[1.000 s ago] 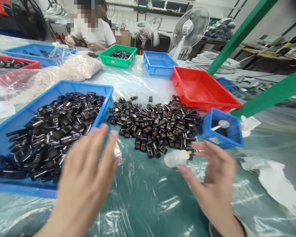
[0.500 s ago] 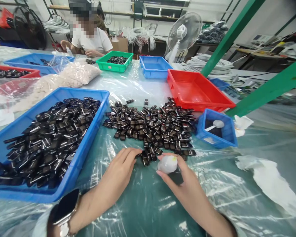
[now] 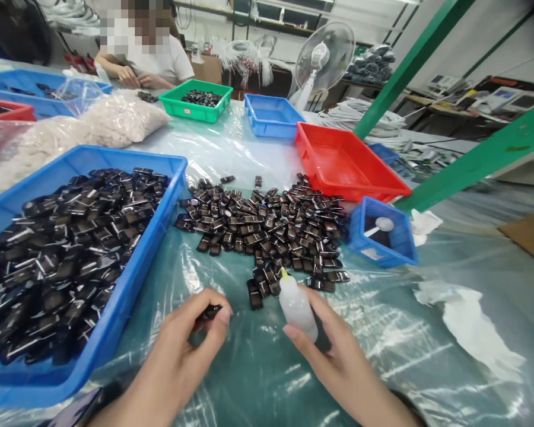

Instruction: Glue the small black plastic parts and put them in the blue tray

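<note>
My left hand (image 3: 189,338) is closed, with a small black plastic piece (image 3: 210,312) pinched between thumb and fingers. In my right hand (image 3: 331,341) is a translucent white squeeze bottle (image 3: 297,308), its yellow tip pointing up and away from me. Beyond both hands spreads a pile of glossy black pieces (image 3: 267,222) on the plastic-covered table (image 3: 258,379). To the left, a large blue tray (image 3: 137,284) holds many similar pieces.
At the right stand a small blue bin (image 3: 378,255) with a white spoon, a red tray (image 3: 347,160) and crumpled white paper (image 3: 471,326). Farther back are a blue tray (image 3: 273,127), a green tray (image 3: 196,112) and a seated person (image 3: 169,59). Green bars (image 3: 476,160) slant across the right.
My left hand has drawn back from the pile toward me and now pinches a piece. The bottle in my right hand has turned more upright, tip toward the pile. The camera view has shifted.
</note>
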The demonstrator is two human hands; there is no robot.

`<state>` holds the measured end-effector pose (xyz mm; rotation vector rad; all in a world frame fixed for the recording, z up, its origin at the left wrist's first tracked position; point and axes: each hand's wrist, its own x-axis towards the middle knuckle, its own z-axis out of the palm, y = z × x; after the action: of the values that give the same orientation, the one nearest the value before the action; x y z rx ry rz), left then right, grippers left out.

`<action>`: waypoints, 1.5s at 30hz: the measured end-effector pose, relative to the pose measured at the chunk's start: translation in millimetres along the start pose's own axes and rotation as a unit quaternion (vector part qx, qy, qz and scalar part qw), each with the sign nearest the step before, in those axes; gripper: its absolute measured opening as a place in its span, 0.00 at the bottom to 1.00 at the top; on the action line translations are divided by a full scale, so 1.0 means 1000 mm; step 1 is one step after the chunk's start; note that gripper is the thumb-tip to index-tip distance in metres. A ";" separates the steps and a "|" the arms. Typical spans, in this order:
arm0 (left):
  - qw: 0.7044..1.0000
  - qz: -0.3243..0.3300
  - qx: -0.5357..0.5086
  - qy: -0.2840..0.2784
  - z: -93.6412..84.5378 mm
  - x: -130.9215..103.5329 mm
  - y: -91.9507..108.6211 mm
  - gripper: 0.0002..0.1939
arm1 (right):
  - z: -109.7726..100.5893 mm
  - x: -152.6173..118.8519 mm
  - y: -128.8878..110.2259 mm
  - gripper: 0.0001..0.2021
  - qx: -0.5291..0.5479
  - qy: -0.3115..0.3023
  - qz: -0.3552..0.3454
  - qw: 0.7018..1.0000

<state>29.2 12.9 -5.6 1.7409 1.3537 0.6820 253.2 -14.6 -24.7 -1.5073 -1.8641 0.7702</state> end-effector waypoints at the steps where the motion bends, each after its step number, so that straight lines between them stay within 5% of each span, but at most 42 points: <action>1: 1.000 -0.005 0.002 -0.003 -0.001 0.000 -0.001 0.14 | 0.000 -0.001 -0.001 0.23 0.003 -0.010 -0.005 1.000; 8: 0.999 -0.009 -0.005 -0.052 -0.006 0.003 -0.007 0.14 | -0.003 -0.012 0.004 0.24 0.000 -0.074 0.000 0.997; 17: 0.996 0.026 -0.072 -0.044 -0.009 0.001 -0.014 0.16 | -0.003 -0.014 -0.002 0.16 -0.045 -0.009 -0.061 0.997; 25: 0.981 -0.095 -0.166 -0.009 -0.017 0.010 -0.010 0.11 | -0.004 -0.007 -0.008 0.16 -0.034 0.024 -0.090 0.995; 30: 0.965 -0.128 -0.223 -0.053 -0.016 0.010 -0.012 0.15 | -0.007 -0.003 -0.009 0.16 0.019 0.017 -0.064 0.998; 45: 0.987 -0.046 -0.145 -0.056 -0.019 0.003 -0.012 0.07 | -0.011 -0.005 -0.001 0.14 0.071 -0.014 -0.030 0.997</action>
<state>8.6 21.8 -6.2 1.4552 1.1860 0.6816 261.8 -19.3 -17.3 -1.3541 -1.8261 0.8802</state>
